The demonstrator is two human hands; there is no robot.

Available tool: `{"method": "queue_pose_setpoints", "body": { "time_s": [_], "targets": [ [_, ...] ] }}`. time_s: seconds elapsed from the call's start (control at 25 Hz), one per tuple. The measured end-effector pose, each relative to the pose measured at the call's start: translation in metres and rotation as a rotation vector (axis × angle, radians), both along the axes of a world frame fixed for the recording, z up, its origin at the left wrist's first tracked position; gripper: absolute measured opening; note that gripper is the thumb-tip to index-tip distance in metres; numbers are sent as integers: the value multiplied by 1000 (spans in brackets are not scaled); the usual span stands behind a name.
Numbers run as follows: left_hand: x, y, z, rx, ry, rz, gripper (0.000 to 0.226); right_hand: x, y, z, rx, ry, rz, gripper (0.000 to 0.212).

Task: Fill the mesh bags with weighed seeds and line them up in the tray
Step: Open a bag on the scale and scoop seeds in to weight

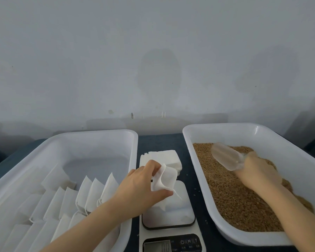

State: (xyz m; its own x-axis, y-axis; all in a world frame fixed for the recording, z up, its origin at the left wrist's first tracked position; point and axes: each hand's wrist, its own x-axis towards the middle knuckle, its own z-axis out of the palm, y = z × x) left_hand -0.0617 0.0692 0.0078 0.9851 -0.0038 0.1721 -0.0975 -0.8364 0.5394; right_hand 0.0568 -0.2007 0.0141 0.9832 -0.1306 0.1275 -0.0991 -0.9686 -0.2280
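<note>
My left hand (pixel 144 186) pinches an empty white mesh bag (pixel 165 179) held open above the white kitchen scale (pixel 168 213) in the middle. My right hand (pixel 256 170) grips a clear plastic scoop (pixel 225 156) lying over the brown seeds (pixel 240 197) in the right white tray (pixel 298 160). The scoop looks empty. The left white tray (pixel 102 142) holds several filled white bags (pixel 91 193) standing in rows. A stack of flat empty bags (pixel 164 157) lies behind the scale.
The two trays flank the scale on a dark blue table (pixel 160 142). A grey wall rises directly behind. A few loose seeds lie on the table beside the scale. The scale's display (pixel 158 246) sits at the bottom edge.
</note>
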Motion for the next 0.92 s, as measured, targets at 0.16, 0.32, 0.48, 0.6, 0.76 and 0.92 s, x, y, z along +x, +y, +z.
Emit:
{"method": "queue_pose_setpoints", "body": {
  "time_s": [0.16, 0.32, 0.48, 0.6, 0.76, 0.92],
  "targets": [
    [0, 0, -1, 37, 10, 0, 48, -3, 1, 1, -110, 38, -113, 27],
    [0, 0, 0, 71, 11, -8, 47, 1, 8, -9, -224, 122, -50, 62],
    [0, 0, 0, 73, 13, -12, 48, 5, 10, -19, -209, 115, 54, 45],
    [1, 0, 0, 84, 7, -11, 47, 4, 12, -21, -100, 131, 83, 32],
    [0, 0, 0, 96, 4, -14, 47, 10, 11, -22, 91, 149, 72, 35],
    [1, 0, 0, 109, -16, -25, 47, 13, 9, -17, 224, 177, 71, 48]
  ]
}}
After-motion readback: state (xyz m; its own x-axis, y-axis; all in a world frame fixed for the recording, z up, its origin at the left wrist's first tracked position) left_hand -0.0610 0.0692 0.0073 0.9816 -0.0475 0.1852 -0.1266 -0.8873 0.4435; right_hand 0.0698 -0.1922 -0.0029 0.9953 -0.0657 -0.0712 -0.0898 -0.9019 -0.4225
